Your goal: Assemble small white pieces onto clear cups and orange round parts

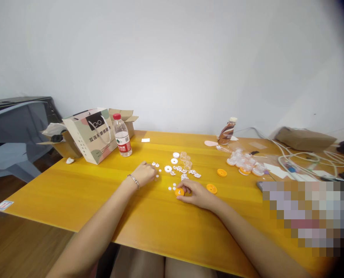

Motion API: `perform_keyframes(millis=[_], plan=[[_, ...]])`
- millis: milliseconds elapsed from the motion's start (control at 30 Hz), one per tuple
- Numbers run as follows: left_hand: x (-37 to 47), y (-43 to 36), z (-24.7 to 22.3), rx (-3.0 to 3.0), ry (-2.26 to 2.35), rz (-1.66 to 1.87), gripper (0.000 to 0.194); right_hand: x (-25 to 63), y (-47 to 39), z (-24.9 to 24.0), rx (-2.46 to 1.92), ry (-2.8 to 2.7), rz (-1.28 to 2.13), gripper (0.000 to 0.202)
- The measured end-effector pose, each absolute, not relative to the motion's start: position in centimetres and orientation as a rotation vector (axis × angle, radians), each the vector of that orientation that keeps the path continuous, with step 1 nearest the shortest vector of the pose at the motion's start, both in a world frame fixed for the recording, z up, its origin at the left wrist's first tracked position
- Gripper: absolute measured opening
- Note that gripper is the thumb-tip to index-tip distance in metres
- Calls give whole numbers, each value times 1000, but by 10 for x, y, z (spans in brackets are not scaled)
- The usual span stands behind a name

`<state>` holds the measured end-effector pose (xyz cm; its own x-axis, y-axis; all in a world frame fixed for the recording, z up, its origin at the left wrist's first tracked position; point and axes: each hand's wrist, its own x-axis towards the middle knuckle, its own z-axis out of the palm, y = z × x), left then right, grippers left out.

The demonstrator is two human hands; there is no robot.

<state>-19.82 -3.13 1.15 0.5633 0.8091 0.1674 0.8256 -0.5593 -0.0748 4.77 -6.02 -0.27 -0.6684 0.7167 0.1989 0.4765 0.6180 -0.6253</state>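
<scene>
Between the thumb and fingers of my right hand (196, 194) is a small round orange disc (179, 192) with a pale centre, held low over the table. My left hand (144, 174), with a bracelet at the wrist, is curled beside small white pieces (155, 164); its fingertips are partly hidden and what they pinch, if anything, cannot be made out. White rings (168, 169), clear plastic cups (187, 165) and cut-out white parts (179, 168) lie beyond and between my hands. Tiny white discs (169, 189) are near my right fingertips. Two orange discs (211, 189) (222, 173) rest further right.
A water bottle (122, 141) and paper bag (92, 135) stand at the back left, with a cardboard box (128, 119) behind. At the right are a brown drink bottle (227, 132), a cluster of clear-topped pieces (244, 162), and tangled cables (287, 158). A wall closes off the back.
</scene>
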Motion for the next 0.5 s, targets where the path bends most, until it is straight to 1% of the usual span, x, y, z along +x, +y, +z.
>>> perform_keyframes(millis=[167, 267, 400, 500], plan=[[-196, -33, 15, -2598, -1356, -152, 13, 46, -59, -6, -947, -2403, 788, 23], [-186, -42, 21, -2647, -1304, -282, 9, 44, -58, -8, -957, -2389, 796, 24], [-160, -58, 19, -2890, -1116, -506, 5, 42, -58, -10, -952, -2382, 780, 22], [-145, -62, 11, -2919, -1106, -557, 5, 41, -57, -11, -952, -2385, 754, 19]])
